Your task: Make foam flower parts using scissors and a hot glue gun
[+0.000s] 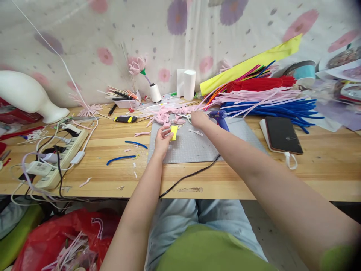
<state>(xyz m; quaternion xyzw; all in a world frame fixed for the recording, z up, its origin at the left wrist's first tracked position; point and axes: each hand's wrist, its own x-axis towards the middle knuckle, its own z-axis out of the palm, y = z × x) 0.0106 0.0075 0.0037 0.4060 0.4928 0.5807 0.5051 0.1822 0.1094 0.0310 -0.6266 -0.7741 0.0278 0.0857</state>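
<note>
A: Left hand (163,138) is low over the grey mat (197,145), fingers pinched around a small yellow piece (174,132), so that grip is closed on it. The piece stands just off the mat's surface, tilted up toward the eye, which looks like a hold for inspecting or trimming.

B: And the right hand (199,118)?

A: Stretched to the mat's far edge, resting among the pink pieces (169,114) with the fingers curled down. Whether that grip has anything in it, I cannot tell; the knuckles hide the fingertips.

B: The glue gun (220,118) is close.

A: Just beside the right hand, blue, lying on the mat with its black cord (191,175) trailing off the tabletop's (225,180) front edge. Keeping it on the mat likely spares the wood from drips.

B: Stock?

A: Stacked along the back right: blue stems (270,109), pale pink ones above, red behind. Within a reach, clear of the work patch. A phone (282,134) lies right of the mat, a power strip (60,156) far left, cut blue bits (121,160) scattered between.
</note>
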